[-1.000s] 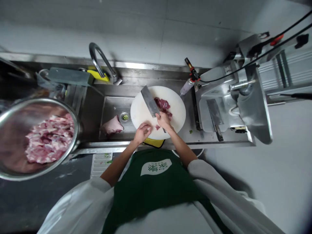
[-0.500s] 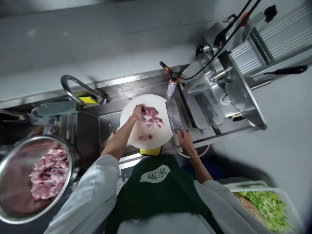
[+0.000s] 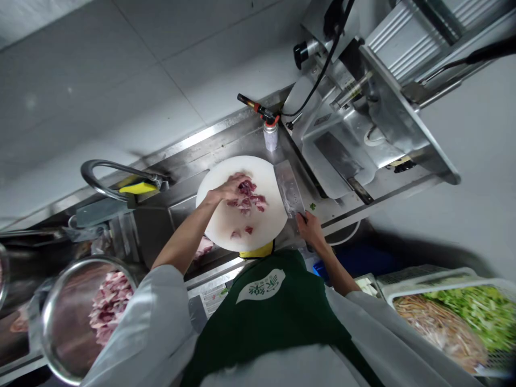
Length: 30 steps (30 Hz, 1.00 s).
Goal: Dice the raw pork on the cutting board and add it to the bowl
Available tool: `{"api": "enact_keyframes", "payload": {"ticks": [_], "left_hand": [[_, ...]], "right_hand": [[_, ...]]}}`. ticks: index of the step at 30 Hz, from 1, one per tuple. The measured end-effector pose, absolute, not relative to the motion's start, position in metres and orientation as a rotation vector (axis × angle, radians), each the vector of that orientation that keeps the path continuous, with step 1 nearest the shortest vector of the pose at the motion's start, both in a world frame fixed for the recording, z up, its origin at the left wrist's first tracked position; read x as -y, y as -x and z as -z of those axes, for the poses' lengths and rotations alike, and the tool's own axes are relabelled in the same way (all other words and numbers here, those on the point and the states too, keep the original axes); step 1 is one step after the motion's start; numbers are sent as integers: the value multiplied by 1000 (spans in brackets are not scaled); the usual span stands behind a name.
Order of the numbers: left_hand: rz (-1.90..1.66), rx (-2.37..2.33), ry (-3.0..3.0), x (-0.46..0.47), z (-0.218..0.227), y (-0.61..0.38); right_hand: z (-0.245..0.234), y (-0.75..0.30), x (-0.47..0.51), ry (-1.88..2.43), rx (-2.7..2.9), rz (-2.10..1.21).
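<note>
A round white cutting board [image 3: 213,220] lies across the edge of the steel sink, with cut pieces of raw meat [image 3: 252,201] on it. My left hand [image 3: 229,188] is bent over the upper left of the pile, its fingers curled against some meat; the fingertips are partly hidden and smeared. A small dark red scrap [image 3: 249,230] lies apart, lower on the board. In my right hand [image 3: 310,228] is the handle of a cleaver [image 3: 289,185]. Its wide blade rests flat at the board's right rim, away from the meat.
Left stands a steel bowl [image 3: 60,301] of cut meat, below a curved faucet [image 3: 105,164] and yellow sponge [image 3: 139,188]. A blowtorch [image 3: 271,134] stands behind the board. Right are a slicing machine [image 3: 407,113], a second cleaver [image 3: 338,161] and a basket [image 3: 447,285] with chopped greens.
The view has turned and shifted. My left hand has spread further over the meat, and the pieces sit closer together. The cleaver stays in my right hand by the board's right rim.
</note>
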<state>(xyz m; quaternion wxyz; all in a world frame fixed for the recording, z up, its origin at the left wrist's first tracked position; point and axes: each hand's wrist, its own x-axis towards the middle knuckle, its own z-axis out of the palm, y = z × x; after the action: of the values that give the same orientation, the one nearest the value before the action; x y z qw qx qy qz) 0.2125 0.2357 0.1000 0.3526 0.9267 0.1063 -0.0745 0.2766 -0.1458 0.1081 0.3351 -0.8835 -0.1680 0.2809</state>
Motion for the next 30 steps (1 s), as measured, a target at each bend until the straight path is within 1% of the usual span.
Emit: {"api": "enact_keyframes", "payload": {"ticks": [3, 6, 9, 12, 15, 18, 20, 22, 24, 27, 30], "left_hand": [[315, -227, -2433, -226, -85, -224], [253, -374, -2255, -228, -79, -213], [157, -502, -2065, -241, -85, -185], [-94, -656, -1827, -259, -103, -151], [-396, -764, -1604, -276, -130, -125], [-630, -770, -1462, -280, -154, -115], [-761, -753, -1398, -273, -160, -113], [-869, -786, -1421, -257, -151, -109], [-906, -899, -1557, -235, -131, -98], [-778, -1138, -1726, -198, -93, -70], [-682, -1299, -1611, -176, -69, -39]], "right_hand": [[-116, -274, 142, 2318, 466, -760], [-127, -271, 144, 2361, 544, -762], [-137, -268, 152, 2423, 738, -840], [-145, -258, 150, 2432, 1100, -984], [-149, -236, 132, 2288, 1448, -1131], [-142, -208, 103, 2118, 1612, -1246], [-134, -196, 88, 2080, 1634, -1280], [-125, -195, 79, 2145, 1591, -1269], [-119, -205, 78, 2277, 1508, -1222], [-118, -229, 85, 2455, 1404, -1113], [-121, -244, 95, 2550, 1367, -1038]]}}
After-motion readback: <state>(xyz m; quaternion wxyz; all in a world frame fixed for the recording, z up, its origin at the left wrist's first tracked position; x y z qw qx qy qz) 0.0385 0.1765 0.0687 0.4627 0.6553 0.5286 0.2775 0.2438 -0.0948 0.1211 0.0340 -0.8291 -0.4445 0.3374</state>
